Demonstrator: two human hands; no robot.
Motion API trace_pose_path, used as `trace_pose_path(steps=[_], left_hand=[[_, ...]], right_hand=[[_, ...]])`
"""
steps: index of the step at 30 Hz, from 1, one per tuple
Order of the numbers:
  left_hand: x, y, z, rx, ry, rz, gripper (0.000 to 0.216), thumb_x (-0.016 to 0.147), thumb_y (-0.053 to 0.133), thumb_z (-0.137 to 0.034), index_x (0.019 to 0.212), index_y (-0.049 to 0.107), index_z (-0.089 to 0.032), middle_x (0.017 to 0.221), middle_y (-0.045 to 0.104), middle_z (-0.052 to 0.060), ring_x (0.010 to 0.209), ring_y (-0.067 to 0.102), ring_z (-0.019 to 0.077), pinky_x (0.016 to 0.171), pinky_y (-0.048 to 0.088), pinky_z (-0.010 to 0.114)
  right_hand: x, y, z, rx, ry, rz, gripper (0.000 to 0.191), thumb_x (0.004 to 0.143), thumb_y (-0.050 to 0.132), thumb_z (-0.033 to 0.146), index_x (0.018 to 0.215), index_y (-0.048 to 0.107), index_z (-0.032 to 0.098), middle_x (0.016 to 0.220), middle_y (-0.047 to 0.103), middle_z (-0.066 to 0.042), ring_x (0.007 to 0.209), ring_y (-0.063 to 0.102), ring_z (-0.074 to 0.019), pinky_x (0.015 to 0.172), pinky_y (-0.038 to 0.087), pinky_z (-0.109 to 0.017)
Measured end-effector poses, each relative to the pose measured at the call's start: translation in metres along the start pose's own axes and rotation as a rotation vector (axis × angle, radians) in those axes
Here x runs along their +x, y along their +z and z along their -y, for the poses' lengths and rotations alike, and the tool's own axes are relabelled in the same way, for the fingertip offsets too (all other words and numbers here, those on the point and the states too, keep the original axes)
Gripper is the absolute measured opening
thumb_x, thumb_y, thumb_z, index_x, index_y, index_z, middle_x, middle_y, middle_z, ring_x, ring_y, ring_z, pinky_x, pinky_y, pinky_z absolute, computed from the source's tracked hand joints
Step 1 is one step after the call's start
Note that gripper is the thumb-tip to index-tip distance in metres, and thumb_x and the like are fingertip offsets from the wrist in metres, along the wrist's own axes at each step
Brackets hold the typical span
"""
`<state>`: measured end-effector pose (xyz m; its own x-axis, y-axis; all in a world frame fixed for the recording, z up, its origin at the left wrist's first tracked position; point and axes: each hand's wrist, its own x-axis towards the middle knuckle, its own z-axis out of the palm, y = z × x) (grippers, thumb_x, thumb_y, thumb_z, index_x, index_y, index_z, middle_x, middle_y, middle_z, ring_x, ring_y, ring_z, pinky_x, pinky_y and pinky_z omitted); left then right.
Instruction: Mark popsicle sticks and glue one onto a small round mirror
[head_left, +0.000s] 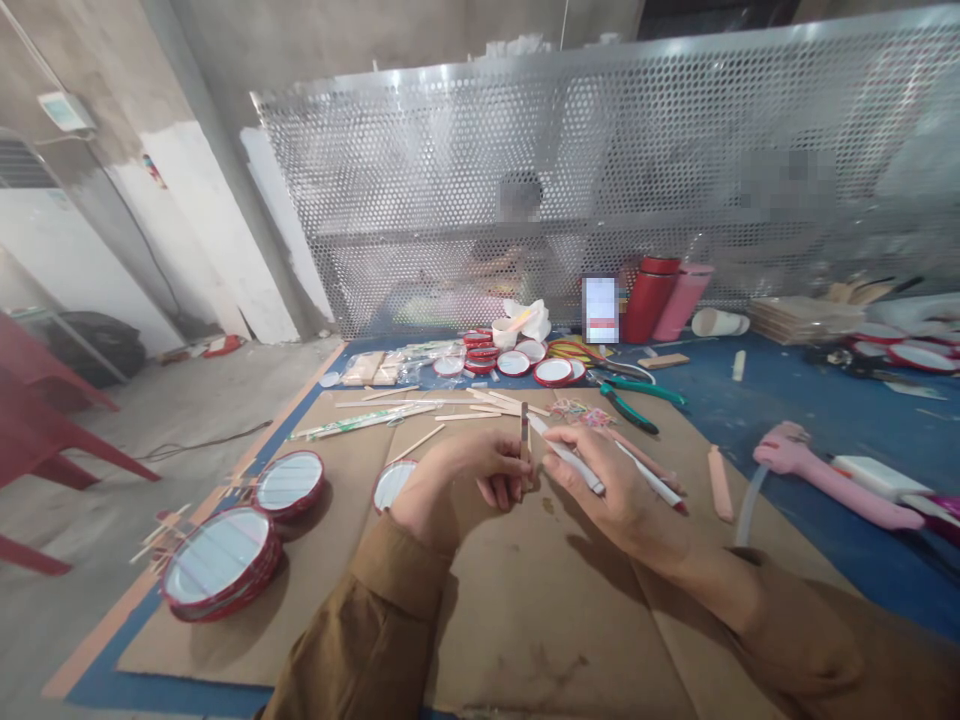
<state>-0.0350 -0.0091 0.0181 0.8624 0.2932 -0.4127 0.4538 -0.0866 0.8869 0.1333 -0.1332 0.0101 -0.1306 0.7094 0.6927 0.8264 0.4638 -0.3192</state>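
My left hand (491, 465) is closed in a pinch around a short, thin wooden stick (524, 430), held upright with a dark upper part. Close on its right, my right hand (600, 475) grips a slim white pen-shaped tool (574, 465); its tip points up and left, near the stick, and I cannot tell if they touch. Beneath the right hand lies a white pen (651, 478) with a red end. Behind my left wrist a round white-faced, red-rimmed piece (394, 484) is partly hidden. Cardboard (517, 600) spreads under both hands.
Two red-rimmed drum-like pieces (221, 560) with sticks stand at left. Loose wooden sticks (480, 405), rubber bands (581, 412) and green-handled pliers (628, 405) lie ahead. A pink glue gun (832, 475) is at right. Red bottles (651, 300) and a perforated metal screen (450, 200) stand behind.
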Motion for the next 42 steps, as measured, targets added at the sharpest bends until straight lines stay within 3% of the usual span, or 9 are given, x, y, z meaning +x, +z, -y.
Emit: trace_pose_path(steps=[10,17,29,34,42], left_hand=[[0.0011,-0.0015,0.0015,-0.009,0.01,0.024,0.037,0.083,0.066,-0.052,0.084,0.06,-0.016,0.065,0.064,0.0,0.054,0.062,0.0118,0.058,0.051,0.026],[0.0015,-0.0008,0.0021,0.009,0.002,0.013,0.026,0.088,0.06,-0.041,0.084,0.06,-0.016,0.065,0.064,0.0,0.056,0.063,0.0114,0.059,0.051,0.025],[0.0007,-0.0001,0.0,-0.007,-0.005,0.011,0.03,0.085,0.064,-0.045,0.082,0.059,-0.016,0.063,0.063,-0.001,0.054,0.062,0.0115,0.058,0.051,0.025],[0.0001,0.0004,-0.0001,0.003,-0.003,0.002,0.024,0.088,0.06,-0.038,0.08,0.059,-0.016,0.062,0.063,0.0,0.054,0.062,0.0114,0.058,0.051,0.024],[-0.0003,0.0003,-0.0001,0.021,0.009,0.004,0.032,0.087,0.062,-0.046,0.076,0.059,-0.016,0.061,0.063,0.001,0.055,0.063,0.012,0.058,0.051,0.024]], right_hand=[[0.0,-0.0009,-0.0006,0.036,0.01,0.049,0.019,0.099,0.052,0.031,0.115,0.055,0.022,0.108,0.068,-0.008,0.101,0.062,-0.0243,0.088,0.047,-0.039],[-0.0003,-0.0032,-0.0008,0.007,0.021,0.043,0.019,0.099,0.052,0.031,0.116,0.054,0.022,0.108,0.068,-0.006,0.102,0.063,-0.0239,0.088,0.047,-0.038],[-0.0003,-0.0037,0.0005,-0.008,0.021,0.051,0.018,0.099,0.052,0.032,0.114,0.055,0.023,0.105,0.068,-0.007,0.098,0.063,-0.0246,0.085,0.048,-0.039],[-0.0005,-0.0031,0.0009,0.002,0.029,0.056,0.02,0.098,0.052,0.033,0.115,0.055,0.023,0.106,0.069,-0.006,0.098,0.064,-0.0239,0.085,0.047,-0.037],[0.0002,-0.0041,0.0028,0.004,0.006,0.08,0.017,0.099,0.051,0.033,0.112,0.056,0.023,0.102,0.069,-0.005,0.093,0.063,-0.0229,0.083,0.046,-0.036]])
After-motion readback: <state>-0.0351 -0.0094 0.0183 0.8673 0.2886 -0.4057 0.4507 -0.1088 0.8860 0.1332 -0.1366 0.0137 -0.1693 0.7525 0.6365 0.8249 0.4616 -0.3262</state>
